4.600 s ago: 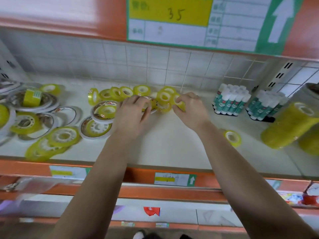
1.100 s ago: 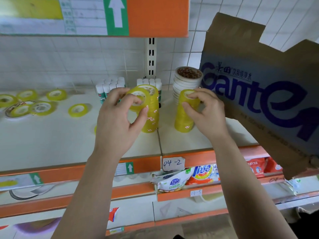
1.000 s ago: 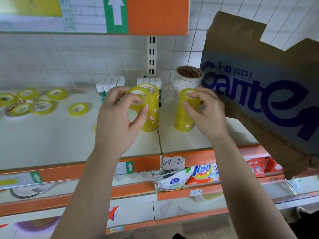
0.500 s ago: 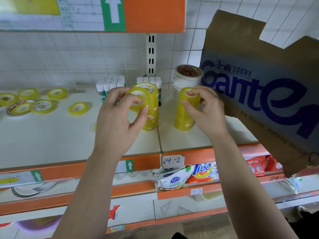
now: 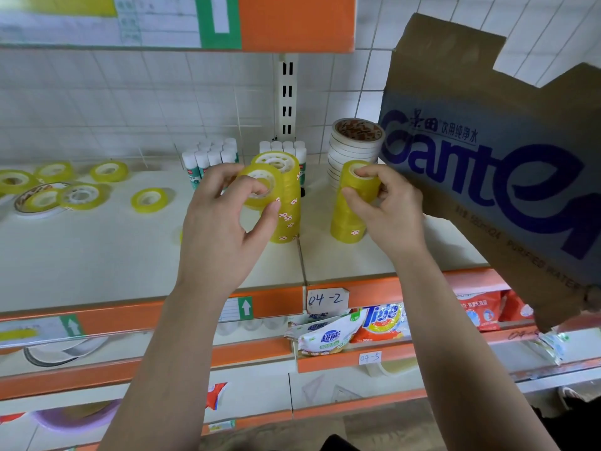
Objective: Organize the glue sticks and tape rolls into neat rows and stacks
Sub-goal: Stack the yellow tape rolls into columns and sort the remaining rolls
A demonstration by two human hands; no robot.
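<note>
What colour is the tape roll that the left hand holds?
The tape roll pinched by the left hand is translucent yellow with a white core; the head view shows it.

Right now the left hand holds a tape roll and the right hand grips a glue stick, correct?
No: the right hand grips the top roll of a yellow stack; the head view shows it. The left hand does hold a tape roll.

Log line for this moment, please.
left hand: holds yellow tape roll by taller stack | right hand: grips top roll of shorter stack | glue sticks: upright behind
</note>
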